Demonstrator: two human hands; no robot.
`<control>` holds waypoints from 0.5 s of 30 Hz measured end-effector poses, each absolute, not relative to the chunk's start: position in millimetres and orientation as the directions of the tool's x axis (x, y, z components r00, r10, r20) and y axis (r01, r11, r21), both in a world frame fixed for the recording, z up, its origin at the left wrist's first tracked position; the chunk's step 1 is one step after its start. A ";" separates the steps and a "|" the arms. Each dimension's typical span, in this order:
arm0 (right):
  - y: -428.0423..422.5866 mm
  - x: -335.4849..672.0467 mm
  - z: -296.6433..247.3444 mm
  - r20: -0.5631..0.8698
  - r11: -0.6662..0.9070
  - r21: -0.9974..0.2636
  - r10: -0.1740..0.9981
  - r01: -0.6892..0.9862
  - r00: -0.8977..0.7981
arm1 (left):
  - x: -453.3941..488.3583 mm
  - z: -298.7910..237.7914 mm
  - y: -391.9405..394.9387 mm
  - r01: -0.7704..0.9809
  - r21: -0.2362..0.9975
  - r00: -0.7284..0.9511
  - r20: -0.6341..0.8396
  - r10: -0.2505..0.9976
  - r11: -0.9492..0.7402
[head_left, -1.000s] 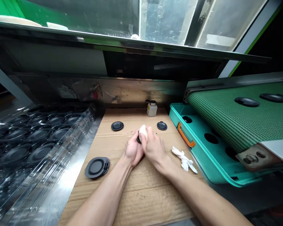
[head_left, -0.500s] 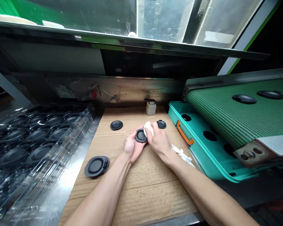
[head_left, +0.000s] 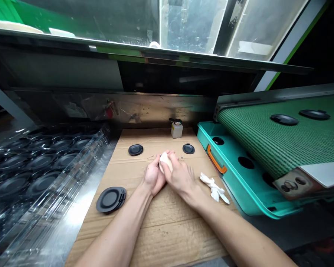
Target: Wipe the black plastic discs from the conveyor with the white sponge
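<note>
My left hand (head_left: 153, 177) is closed around a round black plastic part, which the pad and my fingers now cover almost wholly. My right hand (head_left: 180, 176) grips a cream-white wiping pad (head_left: 166, 162) and presses it onto that part. Both hands meet over the middle of a cardboard sheet (head_left: 167, 233). Beyond them lie one black round part (head_left: 135, 150) on the left and another (head_left: 188, 148) on the right. A small overlapping stack of black round parts (head_left: 110, 199) rests left of my left forearm.
A small square bottle (head_left: 176, 129) stands at the back of the cardboard. A crumpled white glove (head_left: 215, 188) lies right of my hands. Clear trays (head_left: 44, 163) hold black parts at left. On the right, a green conveyor belt (head_left: 267, 141) overhangs a teal bin (head_left: 239, 189).
My right hand and the pad have slid left across the black part, covering it. The parts on the conveyor have shifted slightly left in view, as has the whole scene.
</note>
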State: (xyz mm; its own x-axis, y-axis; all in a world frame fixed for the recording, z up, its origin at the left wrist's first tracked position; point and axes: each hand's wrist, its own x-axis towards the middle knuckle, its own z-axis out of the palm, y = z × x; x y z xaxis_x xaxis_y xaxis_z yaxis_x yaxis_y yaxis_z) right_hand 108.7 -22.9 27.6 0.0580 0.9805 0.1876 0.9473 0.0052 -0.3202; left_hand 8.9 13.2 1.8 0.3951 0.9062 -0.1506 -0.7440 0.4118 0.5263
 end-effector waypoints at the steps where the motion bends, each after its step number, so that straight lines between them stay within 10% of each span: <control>1: -22.2 110.6 28.2 0.188 -0.023 -0.312 0.978 0.950 0.086 | 8.6 1.4 14.1 -0.750 0.522 0.396 -0.140 0.907 0.408; 15: -16.5 140.4 27.6 0.225 0.028 -0.404 0.972 0.914 0.069 | 4.7 -2.5 20.6 -0.733 0.535 0.372 -0.203 0.906 0.421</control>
